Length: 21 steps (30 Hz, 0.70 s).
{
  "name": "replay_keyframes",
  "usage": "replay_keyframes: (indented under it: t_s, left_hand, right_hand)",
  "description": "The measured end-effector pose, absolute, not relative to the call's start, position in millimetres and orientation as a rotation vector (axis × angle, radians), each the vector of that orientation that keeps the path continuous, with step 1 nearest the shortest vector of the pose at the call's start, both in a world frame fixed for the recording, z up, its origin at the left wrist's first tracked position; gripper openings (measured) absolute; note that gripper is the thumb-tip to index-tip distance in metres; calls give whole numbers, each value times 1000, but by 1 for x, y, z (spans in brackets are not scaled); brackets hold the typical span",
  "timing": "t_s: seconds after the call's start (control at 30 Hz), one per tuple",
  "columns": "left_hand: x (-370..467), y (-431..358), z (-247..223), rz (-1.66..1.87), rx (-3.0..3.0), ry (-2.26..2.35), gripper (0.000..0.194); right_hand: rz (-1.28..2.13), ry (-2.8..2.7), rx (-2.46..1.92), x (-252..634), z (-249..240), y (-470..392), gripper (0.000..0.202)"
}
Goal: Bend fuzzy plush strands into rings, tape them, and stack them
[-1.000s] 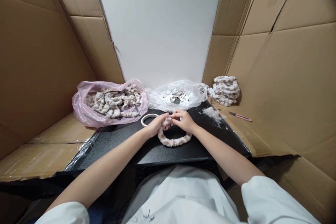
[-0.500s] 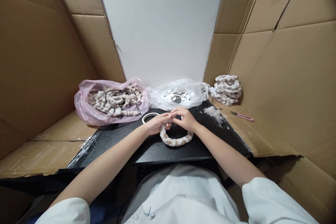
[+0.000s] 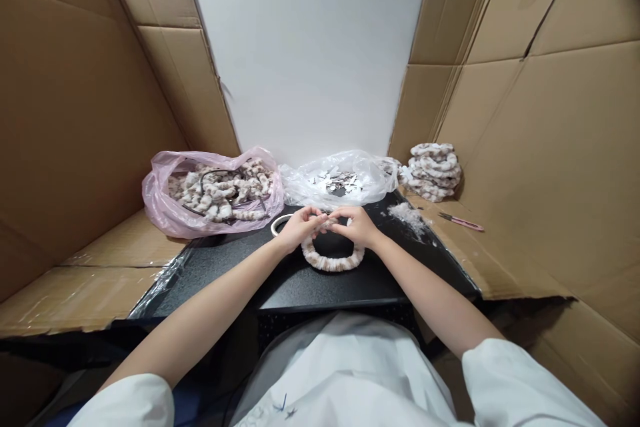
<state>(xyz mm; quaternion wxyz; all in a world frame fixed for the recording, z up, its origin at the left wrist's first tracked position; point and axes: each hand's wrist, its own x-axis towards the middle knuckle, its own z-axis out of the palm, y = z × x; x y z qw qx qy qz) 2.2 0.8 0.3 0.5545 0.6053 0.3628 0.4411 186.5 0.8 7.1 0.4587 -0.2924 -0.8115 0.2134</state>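
A fluffy white-and-brown headband (image 3: 333, 263) forms a ring over the black table, its curved side towards me. At its far side, my left hand (image 3: 301, 228) pinches one end with bent fingers. My right hand (image 3: 354, 227) closes on the same far part from the other side, and the fingertips of both hands meet there. What lies right between the fingertips is mostly hidden. Just behind my left hand is a white roll of tape (image 3: 279, 223), partly covered by it.
A pink bag (image 3: 157, 203) of fluffy bands stands at the left. Behind my hands lies a clear bag (image 3: 300, 190) with small white-and-silver pieces. To the right are fluff (image 3: 407, 217), pink-handled thread snips (image 3: 463, 221) and a stack of fluffy bands (image 3: 434, 173). Cardboard walls flank the black table (image 3: 220, 280).
The headband has shifted slightly up and to the left. My left fingers have drawn up and bent more, thumb against fingertips, while my right hand has stayed close to its place.
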Motion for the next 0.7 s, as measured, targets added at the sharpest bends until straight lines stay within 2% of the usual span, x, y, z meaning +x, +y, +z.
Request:
replay_keyframes:
  t_s: [0.27,0.7]
  left_hand:
    - [0,-9,1,681,1254,727,41]
    - [1,-10,10,699,1051,576,31]
  right_hand:
    - [747,-2017,-689,183,-1,2,7]
    - [1008,-1796,-804,183,-2,9,30]
